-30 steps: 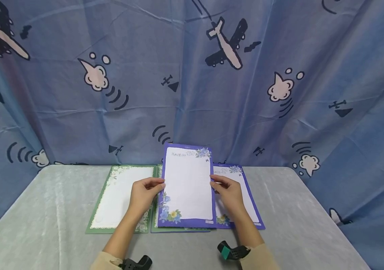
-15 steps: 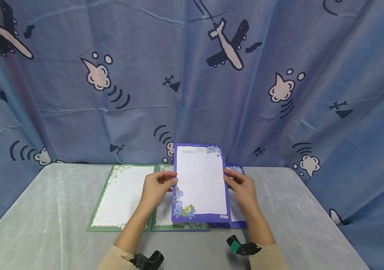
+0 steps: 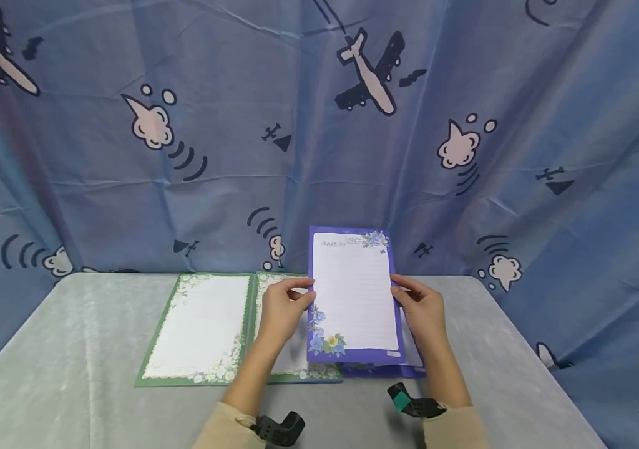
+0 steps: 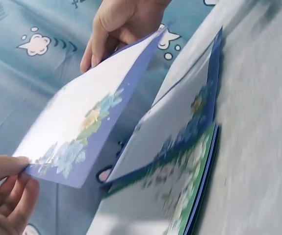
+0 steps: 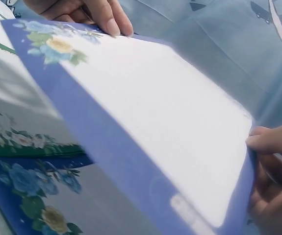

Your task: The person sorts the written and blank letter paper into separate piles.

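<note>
A sheet of purple-bordered letter paper [image 3: 353,293] with blue and yellow flowers is held up in front of me, tilted above the table. My left hand [image 3: 284,308] pinches its left edge between thumb and fingers. At the opposite edge, my right hand [image 3: 423,308] pinches it the same way. In the left wrist view the raised sheet [image 4: 87,112] is apart from the papers beneath. Under it lies another purple-bordered sheet [image 4: 175,117], mostly covered in the head view. Green-bordered paper [image 3: 198,327] with white flowers lies flat to the left, in two side-by-side parts.
The papers lie on a grey cloth-covered table [image 3: 95,337]. Behind the table's far edge hangs a blue curtain [image 3: 229,143] printed with airplanes and clouds. Black bands with camera mounts [image 3: 280,430] sit at both wrists.
Both hands have carried the purple sheet to the right and raised it slightly off the papers. More of the right-hand green-bordered page now shows, and the lower purple sheet is more covered.
</note>
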A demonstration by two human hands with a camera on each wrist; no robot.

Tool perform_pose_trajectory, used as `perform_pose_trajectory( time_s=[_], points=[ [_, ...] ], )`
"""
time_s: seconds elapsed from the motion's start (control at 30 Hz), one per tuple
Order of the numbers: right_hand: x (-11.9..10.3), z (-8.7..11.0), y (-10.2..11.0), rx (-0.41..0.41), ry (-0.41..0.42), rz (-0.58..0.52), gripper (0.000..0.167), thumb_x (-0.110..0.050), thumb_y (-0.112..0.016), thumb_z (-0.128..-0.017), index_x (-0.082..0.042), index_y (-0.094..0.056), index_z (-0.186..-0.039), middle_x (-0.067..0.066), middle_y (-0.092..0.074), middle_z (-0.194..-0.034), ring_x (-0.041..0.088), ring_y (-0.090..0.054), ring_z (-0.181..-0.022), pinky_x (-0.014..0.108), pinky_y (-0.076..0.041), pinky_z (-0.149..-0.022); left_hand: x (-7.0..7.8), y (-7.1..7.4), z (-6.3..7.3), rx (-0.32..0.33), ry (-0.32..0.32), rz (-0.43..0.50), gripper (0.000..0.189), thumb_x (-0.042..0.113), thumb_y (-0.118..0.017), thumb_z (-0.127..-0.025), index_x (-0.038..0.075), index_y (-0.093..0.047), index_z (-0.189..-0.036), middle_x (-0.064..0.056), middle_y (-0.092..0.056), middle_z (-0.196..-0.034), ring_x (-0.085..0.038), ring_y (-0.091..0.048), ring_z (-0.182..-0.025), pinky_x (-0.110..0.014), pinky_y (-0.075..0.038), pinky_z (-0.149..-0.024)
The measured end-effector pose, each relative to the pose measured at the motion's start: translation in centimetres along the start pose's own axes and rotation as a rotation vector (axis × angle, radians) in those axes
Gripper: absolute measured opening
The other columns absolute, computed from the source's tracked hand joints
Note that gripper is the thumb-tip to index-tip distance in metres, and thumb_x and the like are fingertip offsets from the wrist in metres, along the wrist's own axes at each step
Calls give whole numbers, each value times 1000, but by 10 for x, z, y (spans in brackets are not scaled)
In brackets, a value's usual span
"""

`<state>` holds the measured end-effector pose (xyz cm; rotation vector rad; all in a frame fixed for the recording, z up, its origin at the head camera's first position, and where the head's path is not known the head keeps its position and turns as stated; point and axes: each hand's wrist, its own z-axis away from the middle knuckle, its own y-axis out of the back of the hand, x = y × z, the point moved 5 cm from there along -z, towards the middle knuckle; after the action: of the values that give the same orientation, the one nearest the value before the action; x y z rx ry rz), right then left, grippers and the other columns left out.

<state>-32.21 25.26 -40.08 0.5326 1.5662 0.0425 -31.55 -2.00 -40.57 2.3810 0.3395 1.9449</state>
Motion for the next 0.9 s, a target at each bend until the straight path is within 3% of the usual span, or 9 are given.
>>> perform_pose_trajectory(
  time_s=[0.2,0.33,0.37,0.57,0.6,0.9],
  points=[
    [4,-2,15,14,-50,38,36,-13,-59,-101,-15,-65,-137,7,-62,-141,17,-56,-106,8,-47,-77,0,-19,0,-8,-8,-4,20,9,-76,-88,10,-79,-107,-9,-77,-107,-11,-68,-71,-21,-49,-55],
    [5,-2,22,-10,-38,43,40,-9,-59,-100,-12,-62,-140,10,-60,-143,15,-57,-104,9,-48,-78,-5,-28,1,-25,-22,6,20,9,-75,-88,9,-78,-108,-9,-76,-110,-12,-68,-72,-21,-49,-55],
    [14,-8,24,-8,-23,52,40,-10,-60,-100,-15,-62,-140,8,-61,-143,13,-57,-102,10,-48,-78,-6,-30,1,-31,-23,0,20,9,-75,-88,9,-78,-108,-9,-76,-110,-12,-68,-72,-21,-49,-54],
    [24,-8,28,-10,-15,48,41,-9,-60,-100,-12,-61,-140,11,-59,-145,18,-59,-108,10,-49,-79,-12,-39,4,-65,-37,-37,21,8,-75,-88,7,-78,-109,-11,-76,-107,-11,-65,-72,-20,-46,-52],
    [17,-3,29,-14,-28,44,41,-7,-59,-100,-9,-61,-140,13,-59,-146,20,-59,-108,10,-49,-78,-12,-41,5,-68,-39,-41,21,7,-75,-88,7,-78,-109,-11,-76,-108,-11,-65,-73,-20,-47,-53],
    [34,-10,32,-30,-52,79,40,-5,-56,-100,-8,-61,-139,13,-60,-145,20,-58,-104,11,-49,-76,-18,-53,9,-88,-49,-110,20,7,-75,-88,6,-78,-108,-11,-76,-108,-11,-61,-74,-21,-49,-58]
  ],
)
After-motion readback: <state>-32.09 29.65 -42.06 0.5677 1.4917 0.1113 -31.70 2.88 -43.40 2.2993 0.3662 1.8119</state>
